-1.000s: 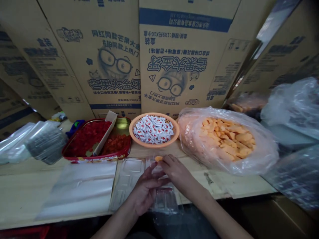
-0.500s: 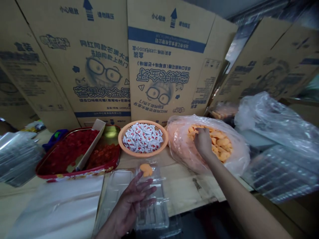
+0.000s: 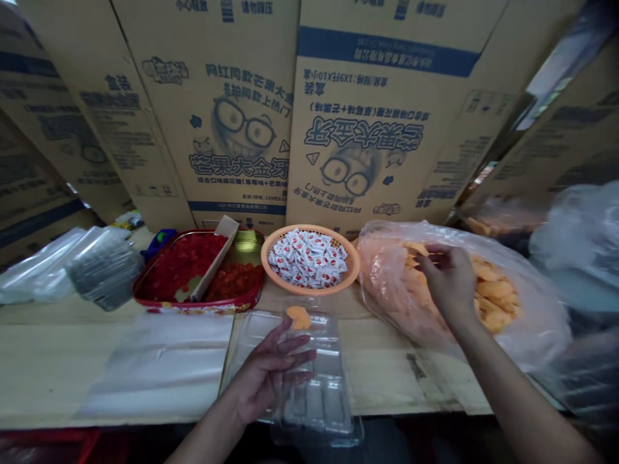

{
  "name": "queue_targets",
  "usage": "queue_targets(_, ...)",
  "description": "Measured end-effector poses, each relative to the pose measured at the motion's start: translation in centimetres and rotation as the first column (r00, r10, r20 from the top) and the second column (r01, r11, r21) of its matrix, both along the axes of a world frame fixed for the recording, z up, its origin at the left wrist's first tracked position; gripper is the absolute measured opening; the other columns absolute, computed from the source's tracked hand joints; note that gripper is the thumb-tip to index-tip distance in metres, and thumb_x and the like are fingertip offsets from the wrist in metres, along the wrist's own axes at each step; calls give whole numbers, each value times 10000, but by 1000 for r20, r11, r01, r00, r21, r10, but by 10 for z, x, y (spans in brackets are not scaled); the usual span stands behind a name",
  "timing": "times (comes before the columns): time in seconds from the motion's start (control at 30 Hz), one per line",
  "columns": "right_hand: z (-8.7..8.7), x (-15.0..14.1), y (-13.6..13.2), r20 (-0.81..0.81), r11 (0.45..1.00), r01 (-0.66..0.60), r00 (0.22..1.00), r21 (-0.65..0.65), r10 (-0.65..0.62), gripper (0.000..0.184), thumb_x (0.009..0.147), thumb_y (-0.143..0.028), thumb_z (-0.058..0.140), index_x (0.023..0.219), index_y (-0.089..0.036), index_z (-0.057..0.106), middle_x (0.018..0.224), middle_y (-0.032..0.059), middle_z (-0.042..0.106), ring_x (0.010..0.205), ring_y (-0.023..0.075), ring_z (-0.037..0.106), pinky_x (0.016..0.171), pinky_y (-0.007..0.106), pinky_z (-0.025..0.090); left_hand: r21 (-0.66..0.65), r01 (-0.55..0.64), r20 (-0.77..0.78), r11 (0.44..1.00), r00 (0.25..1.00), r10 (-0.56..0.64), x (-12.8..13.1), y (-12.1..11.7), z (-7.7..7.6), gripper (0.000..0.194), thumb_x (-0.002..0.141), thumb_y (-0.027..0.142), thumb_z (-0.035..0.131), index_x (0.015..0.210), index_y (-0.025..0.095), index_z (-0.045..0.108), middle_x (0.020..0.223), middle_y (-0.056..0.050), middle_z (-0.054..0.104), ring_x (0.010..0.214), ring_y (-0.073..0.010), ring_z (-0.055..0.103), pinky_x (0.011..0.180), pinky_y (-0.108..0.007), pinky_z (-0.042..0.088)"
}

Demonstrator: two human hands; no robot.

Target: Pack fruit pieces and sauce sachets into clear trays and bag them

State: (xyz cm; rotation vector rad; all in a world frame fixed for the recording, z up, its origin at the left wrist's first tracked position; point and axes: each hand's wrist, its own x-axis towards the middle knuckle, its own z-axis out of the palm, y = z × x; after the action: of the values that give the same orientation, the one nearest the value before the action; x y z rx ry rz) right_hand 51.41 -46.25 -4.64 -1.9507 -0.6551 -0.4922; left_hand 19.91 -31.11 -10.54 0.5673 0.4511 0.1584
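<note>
My left hand (image 3: 271, 367) is over a clear plastic tray (image 3: 322, 403) with its fingers spread apart. One fingertip is at the edge of an orange candy piece (image 3: 300, 317) lying at the tray's far end. My right hand (image 3: 449, 280) reaches into a clear plastic bag (image 3: 387, 309) full of orange candy pieces (image 3: 496, 299). Its thumb and fingers are pinched together around an orange piece near the bag's opening; the hand partly hides it.
An orange basket (image 3: 354, 274) holds small white-and-red packets. Left of it, a red-rimmed tin (image 3: 193, 304) contains red pieces, split by a cardboard strip (image 3: 213, 261). White sheets (image 3: 164, 367) lie on the table, with clear trays (image 3: 104, 270) further left. Cardboard boxes (image 3: 242, 193) stand behind.
The view has swung to the right shift of the scene, with table items appearing further right. My right hand has shifted towards the bag's left part; my left hand stays at the tray.
</note>
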Motion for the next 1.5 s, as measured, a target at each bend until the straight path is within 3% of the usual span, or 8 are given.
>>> queue_targets(0.1, -2, -63, 27, 66, 907, -420, 905, -14, 420, 143, 784, -283, 542, 897, -195, 537, 897, 56, 585, 766, 156, 584, 657, 290, 493, 15, 5, 20, 1000, 1000, -5, -5, 3, 4, 693, 657, -7, 566, 1282, 217, 366, 1175, -123, 573, 1084, -323, 545, 877, -464, 424)
queue_targets(0.2, -14, -114, 55, 163, 670, -715, 650, -199, 742, 121, 836, -174, 455, 877, -208, 564, 928, 58, 591, 887, 149, 575, 733, 290, 494, 39, 6, 49, 999, 999, -8, -14, 8, 6, 687, 665, 3, 562, 1284, 231, 370, 1194, -118, 564, 1103, -324, 531, 874, -453, 427)
queue_targets(0.53, -40, -132, 92, 125, 397, -780, 388, -484, 913, 286, 834, -89, 401, 1003, -231, 584, 1052, 48, 644, 1051, 159, 551, 1006, 496, 314, 67, -101, 77, 993, 992, 95, -46, 35, -2, 740, 659, -9, 553, 1317, 228, 313, 1151, -121, 597, 1072, -322, 555, 854, -448, 436)
queue_targets(0.73, -46, -152, 107, 123, 415, -748, 415, -518, 901, 314, 850, -146, 410, 1037, -313, 599, 1082, 13, 640, 1073, 190, 540, 1044, 502, 256, 56, -115, 72, 992, 991, 111, -57, 45, -6, 764, 682, -8, 544, 1339, 253, 253, 1145, -111, 600, 1054, -293, 572, 845, -420, 448)
queue_targets(0.9, -53, -119, 141, 1, 713, -586, 772, -386, 635, 266, 845, -164, 385, 1012, -193, 591, 980, 73, 643, 914, 185, 587, 796, 348, 455, 24, -177, 61, 984, 983, 175, -72, 57, -12, 728, 697, 1, 555, 1320, 262, 283, 1195, -113, 570, 1104, -298, 536, 888, -453, 426)
queue_targets(1.03, -53, -83, 186, -273, 513, -413, 904, -753, 328, 329, 756, -205, 547, 1077, -134, 557, 993, 133, 618, 820, 204, 594, 676, 278, 436, 4, -205, 50, 979, 978, 204, -82, 66, -15, 749, 706, 12, 557, 1336, 289, 262, 1286, -116, 500, 1159, -307, 487, 924, -495, 394)
queue_targets(1.2, -61, -72, 221, -343, 388, -467, 872, -795, 348, 383, 639, -61, 553, 1007, -147, 614, 950, 128, 629, 704, 192, 583, 576, 250, 389, -7, -242, 64, 970, 968, 242, -91, 74, -25, 746, 707, 23, 566, 1334, 306, 278, 1307, -103, 478, 1204, -304, 442, 957, -504, 363)
queue_targets(1.5, -64, -50, 206, -344, 602, -438, 898, -667, 272, 85, 668, -134, 532, 675, -152, 615, 626, 21, 601, 624, 140, 528, 559, 220, 361, -43, -261, 32, 964, 964, 262, -101, 86, -29, 763, 690, -13, 569, 1323, 298, 277, 1289, -106, 482, 1176, -308, 469, 942, -519, 380)
